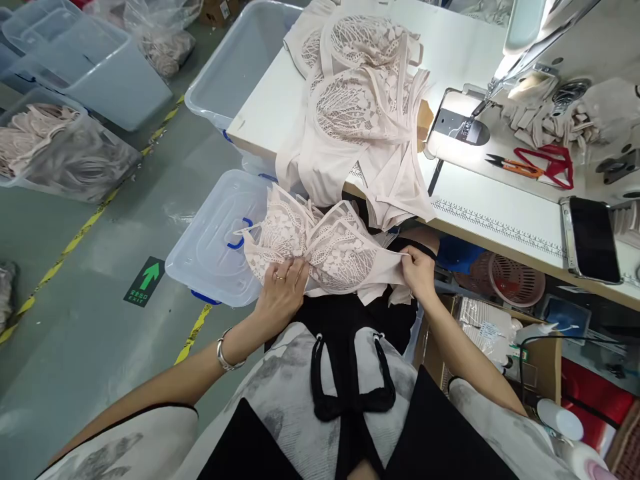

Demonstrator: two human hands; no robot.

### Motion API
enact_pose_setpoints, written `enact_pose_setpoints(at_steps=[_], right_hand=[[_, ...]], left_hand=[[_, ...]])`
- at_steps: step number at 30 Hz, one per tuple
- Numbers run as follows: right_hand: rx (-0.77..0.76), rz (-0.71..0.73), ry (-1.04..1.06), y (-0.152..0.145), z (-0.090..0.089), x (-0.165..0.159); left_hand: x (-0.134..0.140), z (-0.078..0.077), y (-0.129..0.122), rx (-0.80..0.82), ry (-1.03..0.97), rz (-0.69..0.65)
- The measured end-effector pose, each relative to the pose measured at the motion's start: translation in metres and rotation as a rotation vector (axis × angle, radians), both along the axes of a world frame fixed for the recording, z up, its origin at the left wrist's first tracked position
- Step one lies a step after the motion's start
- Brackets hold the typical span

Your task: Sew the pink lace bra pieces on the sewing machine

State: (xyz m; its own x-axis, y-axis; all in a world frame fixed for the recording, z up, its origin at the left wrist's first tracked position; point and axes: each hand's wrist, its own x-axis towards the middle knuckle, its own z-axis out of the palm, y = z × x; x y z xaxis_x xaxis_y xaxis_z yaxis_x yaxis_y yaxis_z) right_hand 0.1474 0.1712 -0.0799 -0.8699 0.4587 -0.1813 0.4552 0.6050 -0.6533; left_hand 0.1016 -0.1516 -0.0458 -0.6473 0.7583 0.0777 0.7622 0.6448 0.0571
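Observation:
A pale pink lace bra lies stretched across my lap, just below the table edge. My left hand grips its lower edge near the middle between the cups, fingers bent over the fabric. At the right, my right hand pinches the end of the side band between thumb and fingers. The left cup and its strap rest partly over the lid of a clear plastic box. More bras of the same kind are heaped on the sewing table, some hanging over its front edge.
A sewing machine with its lamp lit stands at the right. Red-handled scissors and a phone lie on the table. A lidded clear box and an open bin stand at the left. Below the table is a cardboard box.

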Motion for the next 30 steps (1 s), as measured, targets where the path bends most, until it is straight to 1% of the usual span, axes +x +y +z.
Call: enact_pose_setpoints(at_steps=[2, 4, 5, 6, 8, 10, 11, 13, 14, 15, 17, 18, 19, 21, 24, 27, 30], right_hand=[[0.008, -0.043, -0.030, 0.003, 0.001, -0.002], [0.119, 0.020, -0.133, 0.006, 0.002, -0.005], [0.192, 0.076, -0.204, 0.008, 0.003, -0.006], [0.259, 0.135, -0.276, 0.010, 0.003, -0.008], [0.343, 0.230, -0.384, 0.017, 0.006, -0.010], [0.378, 0.270, -0.428, 0.021, 0.010, -0.010], [0.402, 0.280, -0.445, 0.020, 0.013, -0.010], [0.448, 0.344, -0.395, 0.009, 0.020, -0.012], [0.454, 0.416, -0.301, -0.003, 0.024, -0.015], [0.443, 0.516, -0.165, -0.017, 0.028, -0.020], [0.382, 0.767, 0.164, -0.049, 0.034, -0.035], [0.359, 0.877, 0.281, -0.063, 0.037, -0.044], [0.362, 0.960, 0.326, -0.074, 0.039, -0.052], [0.425, 1.036, 0.269, -0.085, 0.042, -0.066], [0.529, 1.055, 0.096, -0.073, 0.048, -0.068], [0.571, 1.075, 0.025, -0.053, 0.058, -0.057], [0.626, 1.062, -0.001, -0.048, 0.068, -0.053]], left_hand=[[-0.009, 0.011, 0.000, -0.033, 0.042, 0.032], [-0.022, 0.022, 0.002, -0.051, 0.076, 0.069], [-0.029, 0.026, 0.004, -0.065, 0.083, 0.060], [-0.035, 0.028, 0.007, -0.082, 0.078, 0.024], [-0.041, 0.026, 0.012, -0.115, 0.022, -0.113], [-0.042, 0.021, 0.015, -0.098, -0.072, -0.245], [-0.041, 0.019, 0.015, -0.065, -0.124, -0.281], [-0.043, 0.018, 0.017, 0.030, -0.223, -0.305], [-0.047, 0.018, 0.018, 0.073, -0.252, -0.298], [-0.053, 0.019, 0.019, 0.100, -0.258, -0.280], [-0.071, 0.021, 0.024, 0.087, -0.223, -0.247], [-0.082, 0.022, 0.026, 0.044, -0.202, -0.246], [-0.092, 0.023, 0.027, -0.016, -0.190, -0.256], [-0.109, 0.025, 0.026, -0.156, -0.194, -0.275], [-0.120, 0.034, 0.016, -0.309, -0.174, -0.237], [-0.116, 0.049, 0.012, -0.364, -0.137, -0.237], [-0.110, 0.057, 0.025, -0.382, -0.100, -0.273]])
